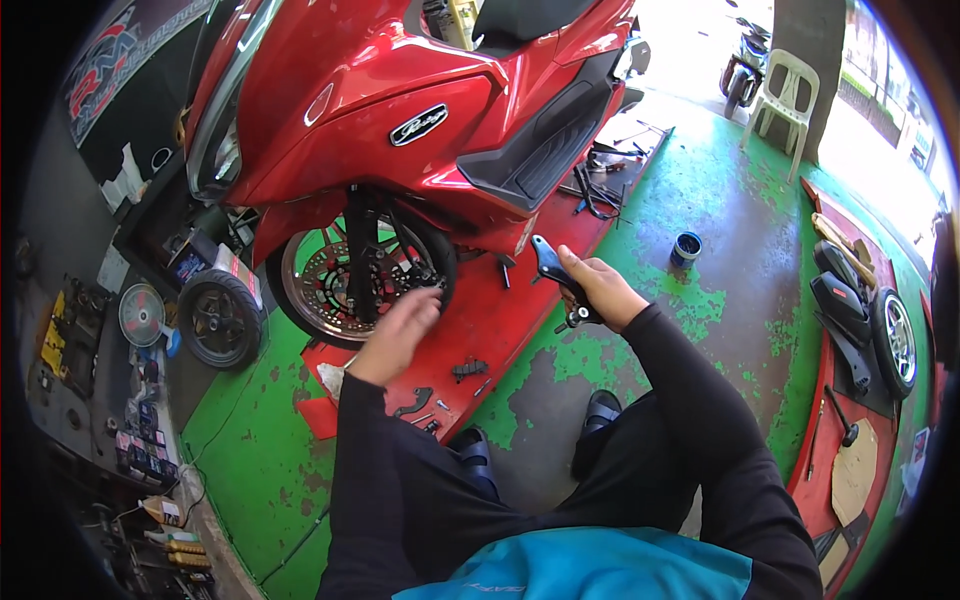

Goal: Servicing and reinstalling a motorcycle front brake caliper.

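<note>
My right hand (pixel 606 286) is closed around a black metal brake caliper bracket (pixel 551 262); a holed arm sticks out past the thumb, and a bolt shows below the fingers. My left hand (pixel 398 335), blurred by motion, is held up in front of the scooter's front wheel (pixel 300 290) with its fingers stretched out and nothing visible in them. Whether it touches the wheel I cannot tell. The wheel has a drilled brake disc (pixel 335 268) and sits under a red scooter (pixel 400 100). On the red platform (pixel 500 345) lie a small dark brake part (pixel 468 370) and a curved black bracket (pixel 411 402).
Several tools (pixel 598 190) lie farther back on the platform. A blue-rimmed can (pixel 685 249) stands on the worn green floor. To the left, a loose wheel (pixel 220 318) leans by clutter. On the right are another wheel (pixel 893 340), a mallet (pixel 849 434) and a plastic chair (pixel 785 105).
</note>
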`<state>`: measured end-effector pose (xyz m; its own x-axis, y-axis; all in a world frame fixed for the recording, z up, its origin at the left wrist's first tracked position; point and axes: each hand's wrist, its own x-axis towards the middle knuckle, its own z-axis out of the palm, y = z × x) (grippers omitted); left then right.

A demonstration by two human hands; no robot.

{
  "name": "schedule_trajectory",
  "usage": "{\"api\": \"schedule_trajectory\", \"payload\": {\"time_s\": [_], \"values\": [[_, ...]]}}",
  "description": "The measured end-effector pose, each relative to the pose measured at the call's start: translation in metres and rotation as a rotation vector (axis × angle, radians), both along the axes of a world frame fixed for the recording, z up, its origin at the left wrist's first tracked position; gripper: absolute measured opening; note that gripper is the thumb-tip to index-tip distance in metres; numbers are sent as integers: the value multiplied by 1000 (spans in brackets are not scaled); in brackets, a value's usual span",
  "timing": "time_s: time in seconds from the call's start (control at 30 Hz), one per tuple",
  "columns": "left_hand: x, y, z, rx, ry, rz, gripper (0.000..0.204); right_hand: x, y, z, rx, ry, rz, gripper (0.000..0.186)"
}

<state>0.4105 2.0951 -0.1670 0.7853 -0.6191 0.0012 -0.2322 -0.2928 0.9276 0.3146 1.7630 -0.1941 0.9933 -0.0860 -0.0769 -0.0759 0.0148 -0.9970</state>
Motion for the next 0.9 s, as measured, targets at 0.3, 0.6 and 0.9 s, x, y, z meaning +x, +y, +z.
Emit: {"api": "schedule_trajectory", "payload": {"time_s": [0.3,0.6,0.9], "values": [[-84,-42,19,79,-618,-95,56,-30,30,32,-478,-56,118,64],[-121,-73,20,554,-530,-606,43,-102,82,32,-989,-114,487,44],[-96,-71,-48,75,-197,-785,33,-121,75,26,-943,-112,377,39]]}}
